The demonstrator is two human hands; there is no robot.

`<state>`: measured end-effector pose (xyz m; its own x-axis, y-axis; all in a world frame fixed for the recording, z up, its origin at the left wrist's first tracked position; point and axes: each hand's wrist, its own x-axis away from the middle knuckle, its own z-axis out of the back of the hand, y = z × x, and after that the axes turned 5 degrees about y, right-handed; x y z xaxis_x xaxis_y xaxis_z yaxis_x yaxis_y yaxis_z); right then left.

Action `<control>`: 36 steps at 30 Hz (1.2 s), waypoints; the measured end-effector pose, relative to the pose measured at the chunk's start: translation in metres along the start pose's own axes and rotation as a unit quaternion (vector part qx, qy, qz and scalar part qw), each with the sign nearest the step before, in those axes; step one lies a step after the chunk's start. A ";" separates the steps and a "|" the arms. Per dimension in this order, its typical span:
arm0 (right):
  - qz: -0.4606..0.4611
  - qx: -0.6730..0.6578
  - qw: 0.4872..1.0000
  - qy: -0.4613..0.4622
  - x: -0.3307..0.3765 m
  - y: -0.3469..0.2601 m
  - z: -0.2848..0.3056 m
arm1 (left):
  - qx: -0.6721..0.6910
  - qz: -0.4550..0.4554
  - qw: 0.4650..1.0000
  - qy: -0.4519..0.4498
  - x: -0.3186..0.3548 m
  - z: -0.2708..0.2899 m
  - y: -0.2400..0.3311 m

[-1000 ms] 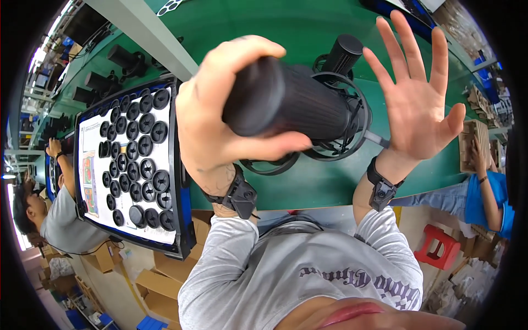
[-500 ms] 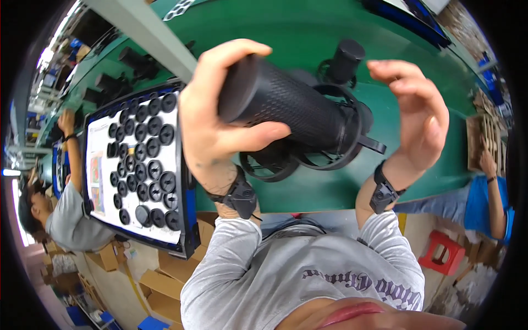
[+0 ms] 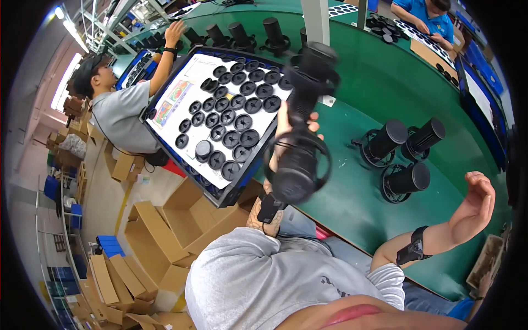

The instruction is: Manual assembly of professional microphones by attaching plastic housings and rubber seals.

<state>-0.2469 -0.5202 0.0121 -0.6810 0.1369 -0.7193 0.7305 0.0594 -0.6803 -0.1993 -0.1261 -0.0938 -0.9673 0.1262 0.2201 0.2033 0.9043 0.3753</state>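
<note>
Black ringed assembly (image 3: 300,132), blurred, aloft over the counter (image 3: 341,192) toward its near edge, just beside the right edge of a dark tray (image 3: 257,159). Left hand (image 3: 283,126): grip clasped around the assembly's middle, too blurred to tell whether one piece or two. Right hand (image 3: 476,203): grip released, fingers loosely bent, raised to the right of three black cylinders (image 3: 417,177) in ring mounts, well in from the counter's near edge. On the tray's white sheet (image 3: 190,71), many round black parts (image 3: 227,116). Past the tray's far edge, a row of dark canisters (image 3: 240,34).
</note>
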 end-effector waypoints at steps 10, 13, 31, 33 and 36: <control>-0.018 0.013 0.999 0.030 0.001 -0.001 -0.009 | 0.218 -0.080 0.951 -0.202 0.001 0.017 0.047; -0.010 0.082 0.996 0.022 0.001 -0.005 -0.024 | 0.104 0.009 0.973 -0.205 -0.013 -0.036 0.017; 0.115 0.325 0.938 0.026 -0.002 -0.026 -0.101 | -0.270 -0.181 0.937 -0.130 -0.054 -0.153 -0.063; 0.172 0.336 0.926 0.007 -0.004 -0.027 -0.101 | -0.258 -0.191 0.931 -0.176 -0.056 -0.150 -0.057; 0.151 0.333 0.931 0.000 -0.003 -0.029 -0.103 | -0.256 -0.193 0.930 -0.178 -0.056 -0.149 -0.053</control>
<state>-0.2611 -0.4205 0.0483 -0.4508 0.0475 -0.8914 0.6946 -0.6086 -0.3837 -0.1336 -0.2416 0.0078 -0.9533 0.0416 -0.2991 -0.2132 0.6085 0.7644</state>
